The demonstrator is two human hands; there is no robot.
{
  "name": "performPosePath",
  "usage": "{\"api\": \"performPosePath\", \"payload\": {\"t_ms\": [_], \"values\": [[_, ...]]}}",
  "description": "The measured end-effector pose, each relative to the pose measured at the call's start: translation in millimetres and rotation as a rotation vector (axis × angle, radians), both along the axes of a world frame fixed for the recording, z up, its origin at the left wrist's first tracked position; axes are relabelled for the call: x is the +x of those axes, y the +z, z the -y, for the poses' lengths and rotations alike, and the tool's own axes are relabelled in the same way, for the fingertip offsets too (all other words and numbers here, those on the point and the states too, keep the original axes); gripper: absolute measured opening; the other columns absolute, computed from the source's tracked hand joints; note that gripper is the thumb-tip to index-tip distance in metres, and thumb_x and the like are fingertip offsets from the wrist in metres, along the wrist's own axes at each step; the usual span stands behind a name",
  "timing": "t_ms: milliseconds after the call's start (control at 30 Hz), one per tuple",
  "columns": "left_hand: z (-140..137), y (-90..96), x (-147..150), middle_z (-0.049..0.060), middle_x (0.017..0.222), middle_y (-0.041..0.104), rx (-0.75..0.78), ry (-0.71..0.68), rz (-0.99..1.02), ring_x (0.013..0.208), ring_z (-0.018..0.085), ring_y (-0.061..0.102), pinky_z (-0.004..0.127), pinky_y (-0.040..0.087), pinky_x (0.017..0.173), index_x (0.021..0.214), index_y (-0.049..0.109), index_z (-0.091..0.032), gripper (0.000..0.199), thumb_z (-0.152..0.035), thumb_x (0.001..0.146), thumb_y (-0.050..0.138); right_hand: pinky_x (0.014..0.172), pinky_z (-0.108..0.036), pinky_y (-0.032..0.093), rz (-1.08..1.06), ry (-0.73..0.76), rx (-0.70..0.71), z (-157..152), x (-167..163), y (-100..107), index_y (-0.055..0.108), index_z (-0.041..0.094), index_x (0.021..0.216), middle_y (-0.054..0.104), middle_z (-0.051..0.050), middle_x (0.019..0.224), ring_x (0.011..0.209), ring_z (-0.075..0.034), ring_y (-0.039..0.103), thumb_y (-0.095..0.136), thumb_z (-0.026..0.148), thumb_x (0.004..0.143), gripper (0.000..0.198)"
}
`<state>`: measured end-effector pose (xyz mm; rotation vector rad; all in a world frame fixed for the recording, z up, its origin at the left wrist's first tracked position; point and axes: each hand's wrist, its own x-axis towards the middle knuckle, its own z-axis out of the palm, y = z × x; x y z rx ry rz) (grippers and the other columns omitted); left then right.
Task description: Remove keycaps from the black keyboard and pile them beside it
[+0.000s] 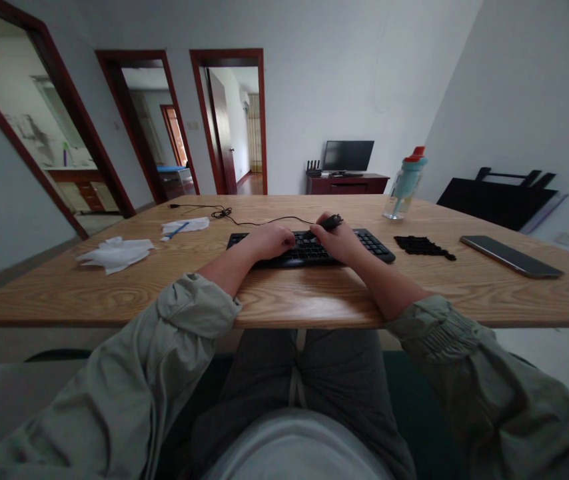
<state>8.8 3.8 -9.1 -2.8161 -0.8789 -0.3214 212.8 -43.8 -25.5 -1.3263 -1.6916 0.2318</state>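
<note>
We have the black keyboard (pixel 308 251) flat on the wooden table (pixel 309 300), near the edge on our side, straight ahead of us. Our right hand (pixel 333 237) is closed around a black tool (pixel 333 222), its upper end sticking out past the fist and its lower end down at the keys — exact tip contact we can't make out. Our left hand (pixel 275 241) sits on the left half of the keyboard, fingers curled; whether they pinch anything, we can't tell. Thin cable (pixel 222 212) is partly bundled behind the keyboard, to the left. Right of the keyboard we see a patch of small black pieces (pixel 422 245), then a phone (pixel 512 256) lying flat; a clear bottle (pixel 404 183) with a red-orange lid stands behind them. Over on the left: a crumpled tissue (pixel 117 253), and a second tissue (pixel 197 225) with a blue stick (pixel 177 231) on it.
</note>
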Motion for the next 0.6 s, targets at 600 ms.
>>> {"api": "performPosePath", "payload": {"t_ms": [600], "values": [[-0.7, -0.4, -1.4, 0.005, 0.096, 0.074, -0.009, -0.006, -0.008, 0.086, 0.018, 0.066, 0.026, 0.045, 0.075, 0.095, 0.076, -0.023, 0.026, -0.026, 0.088, 0.052, 0.075, -0.034, 0.044, 0.047, 0.016, 0.031, 8.0, -2.6, 0.8, 0.054, 0.023, 0.082, 0.063, -0.001, 0.072, 0.074, -0.020, 0.058, 0.053, 0.040, 0.082, 0.018]]}}
